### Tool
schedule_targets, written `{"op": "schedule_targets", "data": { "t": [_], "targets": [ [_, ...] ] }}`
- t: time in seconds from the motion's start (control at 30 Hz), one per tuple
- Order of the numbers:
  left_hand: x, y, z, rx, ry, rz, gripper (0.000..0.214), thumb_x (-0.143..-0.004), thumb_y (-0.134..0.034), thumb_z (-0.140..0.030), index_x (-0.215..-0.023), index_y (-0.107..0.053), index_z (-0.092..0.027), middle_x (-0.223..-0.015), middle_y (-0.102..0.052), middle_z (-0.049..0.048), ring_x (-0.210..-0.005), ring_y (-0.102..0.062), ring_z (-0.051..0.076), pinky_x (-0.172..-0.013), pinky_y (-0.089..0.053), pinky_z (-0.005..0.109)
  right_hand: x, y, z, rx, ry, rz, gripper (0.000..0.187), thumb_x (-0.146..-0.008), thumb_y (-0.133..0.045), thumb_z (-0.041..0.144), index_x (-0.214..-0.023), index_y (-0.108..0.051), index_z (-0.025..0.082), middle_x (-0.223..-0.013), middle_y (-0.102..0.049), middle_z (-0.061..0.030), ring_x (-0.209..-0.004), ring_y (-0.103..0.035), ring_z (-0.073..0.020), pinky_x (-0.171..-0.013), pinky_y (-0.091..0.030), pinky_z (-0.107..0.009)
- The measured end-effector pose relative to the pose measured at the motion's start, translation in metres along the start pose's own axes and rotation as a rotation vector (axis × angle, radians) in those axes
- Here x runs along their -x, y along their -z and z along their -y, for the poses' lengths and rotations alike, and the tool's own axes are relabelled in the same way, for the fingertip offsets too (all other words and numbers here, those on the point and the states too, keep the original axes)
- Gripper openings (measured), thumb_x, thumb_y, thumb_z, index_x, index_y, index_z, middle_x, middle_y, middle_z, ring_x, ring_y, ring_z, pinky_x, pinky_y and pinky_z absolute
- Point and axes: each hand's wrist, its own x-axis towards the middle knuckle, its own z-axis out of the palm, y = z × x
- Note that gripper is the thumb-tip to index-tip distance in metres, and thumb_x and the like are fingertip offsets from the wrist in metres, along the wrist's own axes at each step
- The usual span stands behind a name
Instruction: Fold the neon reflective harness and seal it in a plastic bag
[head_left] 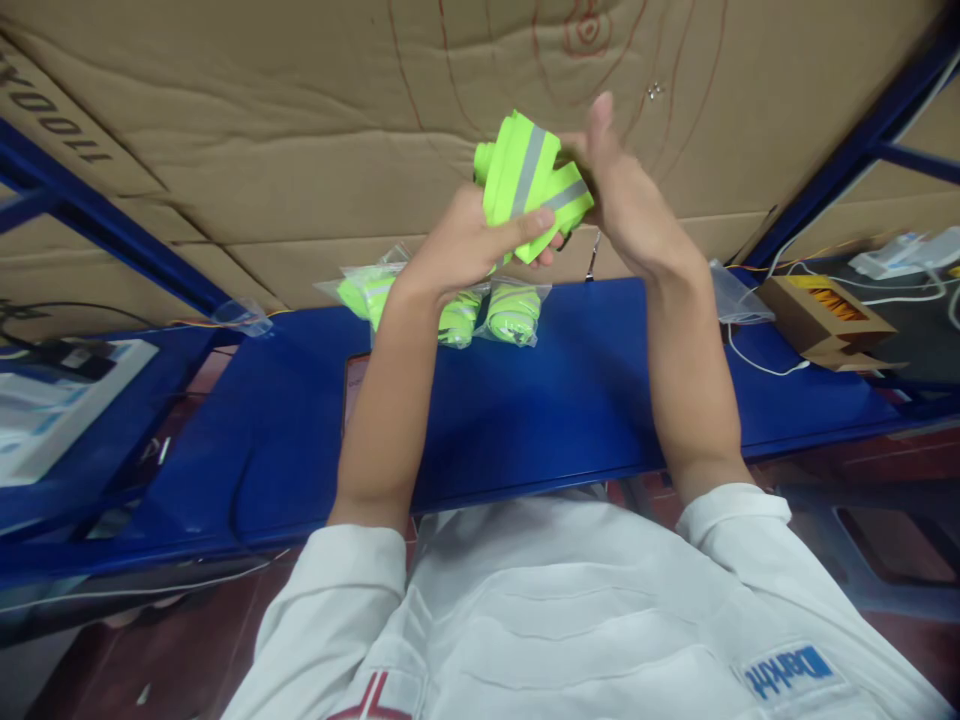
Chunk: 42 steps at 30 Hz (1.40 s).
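Above the table, my left hand point(495, 235) is closed around a folded neon yellow-green reflective band point(523, 180) with grey stripes. Its thumb lies over the front of the folds, and a bit of something black shows at the lower right edge. My right hand point(626, 190) is at the right side of the band, thumb raised away from it. The other right fingers reach toward the back of the band and are partly hidden, so I cannot tell whether they touch it. Below, several clear bags of rolled neon bands point(514, 312) lie on the blue table point(547, 400).
A cardboard wall point(300, 120) with red drawn lines rises behind the table. A phone-like object point(354, 385) lies beside my left forearm. At right are an open cardboard box point(825, 325), a clear bag point(739, 295) and white cables. Blue frame posts point(817, 150) flank the table.
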Motion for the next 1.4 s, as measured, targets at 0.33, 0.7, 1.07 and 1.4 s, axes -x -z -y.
{"op": "schedule_targets", "data": {
  "t": [0.33, 0.7, 1.07, 1.4],
  "targets": [
    [-0.001, 0.000, 0.011, -0.007, -0.038, 0.144, 0.038, -0.087, -0.096, -0.052, -0.102, -0.079, -0.022, -0.090, -0.079, 0.0057, -0.081, -0.075, 0.022, -0.076, -0.061, 0.036, 0.003, 0.002, -0.005, 0.077, 0.163, 0.004, 0.053, -0.082, -0.096, 0.047, -0.130, -0.075, 0.040, -0.143, -0.074, 0.0055, -0.134, -0.069, -0.0304, -0.112, -0.062, -0.042],
    [0.004, 0.018, -0.006, -0.115, 0.179, 0.141, 0.057, -0.107, -0.073, -0.070, -0.093, -0.078, -0.014, -0.086, -0.084, 0.0115, -0.067, -0.078, 0.019, -0.063, -0.060, 0.026, 0.003, 0.010, 0.010, 0.145, 0.290, -0.171, 0.032, -0.093, -0.086, 0.043, -0.120, -0.073, 0.036, -0.131, -0.076, 0.0044, -0.130, -0.070, -0.0289, -0.121, -0.057, -0.041],
    [-0.017, 0.031, 0.010, -0.199, -0.296, -0.101, 0.046, -0.093, -0.089, -0.073, -0.087, -0.074, -0.030, -0.071, -0.066, -0.0020, -0.066, -0.059, 0.016, -0.063, -0.053, 0.033, -0.001, 0.006, 0.012, -0.182, 0.235, -0.234, 0.034, -0.085, -0.093, 0.051, -0.104, -0.073, 0.031, -0.107, -0.077, -0.0020, -0.103, -0.076, -0.0266, -0.089, -0.065, -0.037],
    [-0.029, 0.027, 0.023, -0.015, -0.414, -0.064, 0.056, -0.076, -0.103, -0.067, -0.113, -0.076, -0.035, -0.098, -0.079, 0.0005, -0.066, -0.068, 0.018, -0.052, -0.059, 0.033, 0.003, 0.018, 0.008, -0.406, 0.027, 0.129, 0.075, -0.066, -0.100, 0.080, -0.111, -0.073, 0.027, -0.097, -0.080, -0.0046, -0.109, -0.080, -0.0348, -0.085, -0.070, -0.044]
  ]
}}
